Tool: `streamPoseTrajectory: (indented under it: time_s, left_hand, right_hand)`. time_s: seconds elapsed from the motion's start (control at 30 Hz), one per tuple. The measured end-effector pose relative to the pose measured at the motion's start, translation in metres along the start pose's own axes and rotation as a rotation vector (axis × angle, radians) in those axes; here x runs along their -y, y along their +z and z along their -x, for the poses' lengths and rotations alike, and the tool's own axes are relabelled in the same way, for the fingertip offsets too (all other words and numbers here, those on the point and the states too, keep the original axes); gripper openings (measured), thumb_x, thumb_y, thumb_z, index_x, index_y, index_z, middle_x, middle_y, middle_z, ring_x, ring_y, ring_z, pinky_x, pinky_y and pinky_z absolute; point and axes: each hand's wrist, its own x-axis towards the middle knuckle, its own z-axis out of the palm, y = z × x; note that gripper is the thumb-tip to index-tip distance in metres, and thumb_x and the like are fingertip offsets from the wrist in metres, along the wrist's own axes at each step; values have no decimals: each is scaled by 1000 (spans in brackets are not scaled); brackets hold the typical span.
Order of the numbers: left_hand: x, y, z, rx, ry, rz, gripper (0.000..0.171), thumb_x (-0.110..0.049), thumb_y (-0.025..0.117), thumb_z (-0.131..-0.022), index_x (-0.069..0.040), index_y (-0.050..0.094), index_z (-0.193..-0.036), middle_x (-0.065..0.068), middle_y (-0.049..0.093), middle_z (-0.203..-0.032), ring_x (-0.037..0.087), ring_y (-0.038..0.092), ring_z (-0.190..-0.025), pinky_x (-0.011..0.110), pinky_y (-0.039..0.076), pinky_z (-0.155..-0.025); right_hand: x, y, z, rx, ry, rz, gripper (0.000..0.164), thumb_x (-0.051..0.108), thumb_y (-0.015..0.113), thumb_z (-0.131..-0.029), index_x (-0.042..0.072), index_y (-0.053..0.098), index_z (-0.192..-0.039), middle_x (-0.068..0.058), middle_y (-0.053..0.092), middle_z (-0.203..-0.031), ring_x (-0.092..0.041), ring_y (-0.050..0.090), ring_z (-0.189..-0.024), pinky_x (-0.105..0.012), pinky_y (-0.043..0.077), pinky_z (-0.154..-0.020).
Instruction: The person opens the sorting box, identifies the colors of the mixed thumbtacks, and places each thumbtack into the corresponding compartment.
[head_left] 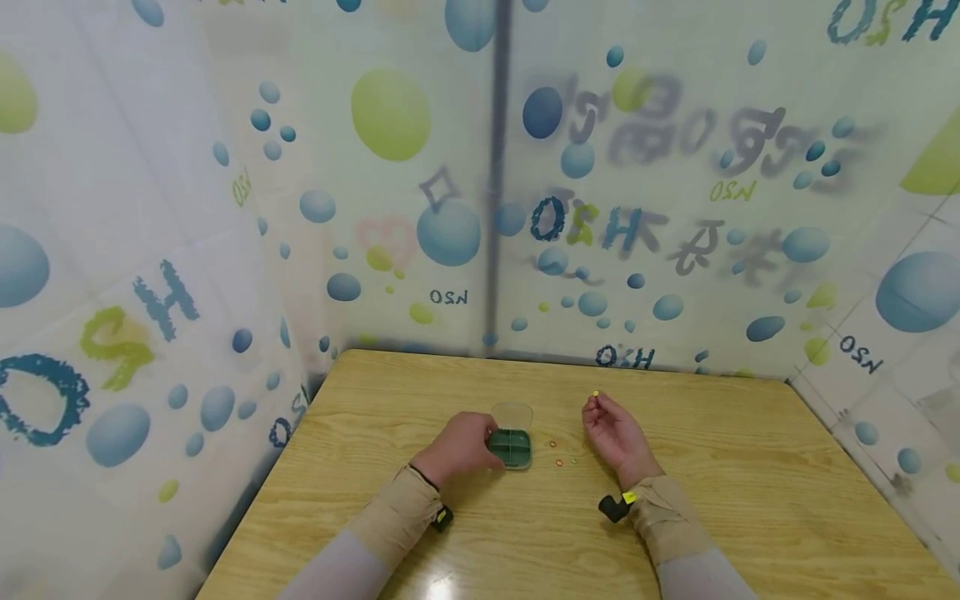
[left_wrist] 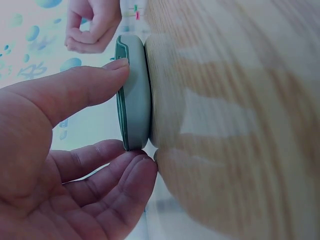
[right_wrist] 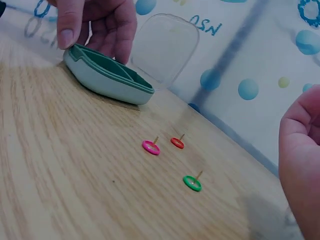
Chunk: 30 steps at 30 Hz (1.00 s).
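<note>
My left hand (head_left: 459,447) holds the side of a small green compartment case (head_left: 512,461) on the table, thumb on its near rim and fingers at the far side in the left wrist view. Its clear lid (right_wrist: 165,50) stands open behind it. Beside the case lie a pink thumbtack (right_wrist: 151,147), a red thumbtack (right_wrist: 173,143) and a green thumbtack (right_wrist: 188,183), points up. To their right, my right hand (head_left: 617,433) is raised, palm partly up, pinching a small yellow thumbtack (head_left: 596,393) at its fingertips. The right wrist view shows only part of that hand.
The wooden table (head_left: 720,467) extends around both hands, with its far edge against a curtain (head_left: 450,167) printed with bubbles and letters. Dark wrist cameras sit on both taped wrists.
</note>
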Motion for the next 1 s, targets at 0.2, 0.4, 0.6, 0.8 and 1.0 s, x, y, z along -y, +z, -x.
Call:
streamPoseTrajectory:
  time_s: [0.2, 0.4, 0.6, 0.8, 1.0]
  left_hand:
    - [1, 1, 0, 1, 3, 7, 47, -22, 95, -78, -1, 74, -115, 1, 65, -85, 13, 53, -74, 32, 47, -71]
    - [2, 2, -1, 5, -2, 7, 48, -22, 95, -78, -1, 74, -115, 1, 66, -87, 13, 54, -75, 32, 48, -72]
    - [4, 2, -2, 6, 3, 14, 49, -22, 95, -77, -1, 74, -116, 3, 67, -89, 14, 55, -75, 33, 49, -73]
    - [3, 2, -2, 13, -2, 12, 50, -24, 95, -77, -2, 74, -117, 3, 70, -92, 13, 57, -78, 34, 52, -75]
    - [3, 2, -2, 21, 4, 26, 49, -24, 96, -76, -3, 74, -114, 5, 72, -94, 14, 59, -79, 34, 52, -74]
  right_hand:
    - [-5, 12, 2, 15, 13, 108, 32, 8, 34, -116, 1, 62, -102, -12, 65, -98, -19, 63, -90, -24, 56, -82]
    - [-11, 24, 3, 29, -15, 252, 31, 4, 37, -115, 2, 65, -101, -9, 65, -98, -16, 62, -89, -22, 55, -80]
    - [-20, 33, 2, 120, -30, 566, 36, 1, 36, -115, 8, 68, -99, -2, 67, -96, -10, 64, -88, -18, 56, -80]
    - [-28, 40, 0, 171, -25, 758, 40, -1, 39, -113, 15, 73, -97, 3, 70, -94, -6, 67, -87, -18, 57, -80]
    - [-36, 46, 1, 160, 1, 978, 29, 5, 49, -112, 18, 70, -97, 6, 68, -92, -4, 67, -85, -18, 58, -77]
